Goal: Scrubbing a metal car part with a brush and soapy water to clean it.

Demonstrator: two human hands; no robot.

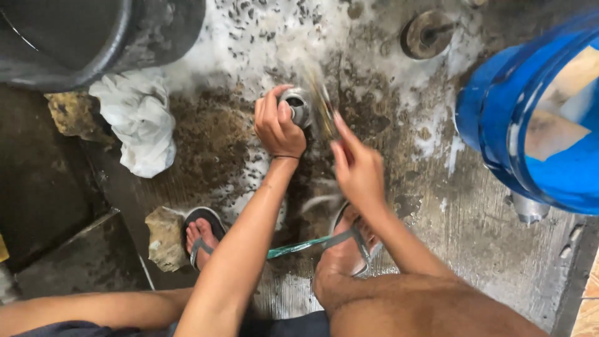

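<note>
- My left hand (278, 126) is clenched around a small round metal cup (297, 105), fingers wrapped over its near side, thumb across the rim. A thin dark band sits on that wrist.
- The metal cup is tilted, its open mouth facing toward my right hand. It is held just above the wet floor, directly beyond my left knuckles.
- My right hand (357, 167) is just beside the cup, on its open side. The fingers are extended and pressed on a scrubbing pad (322, 107), which is motion-blurred. I cannot tell how firmly the pad is gripped; it touches the cup mouth.
- Soapy foam (293, 34) covers the concrete floor (474, 231) beyond both hands and runs past my right hand.
- A white crumpled cloth (140, 122) lies well to the outer side of my left hand, apart from it.
- A dark tub (143, 28) stands beyond the cloth, far from my left hand.
- A blue barrel (499, 118) stands well to the outer side of my right hand.
- A round floor drain fitting (427, 34) lies beyond my right hand, between the foam and the barrel.
- Below my hands, both feet wear grey sandals: left foot (201, 236) beside a stone (165, 237), right foot (346, 246) under my right forearm.
- A thin green hose (296, 248) runs between my forearms, near the right sandal.
</note>
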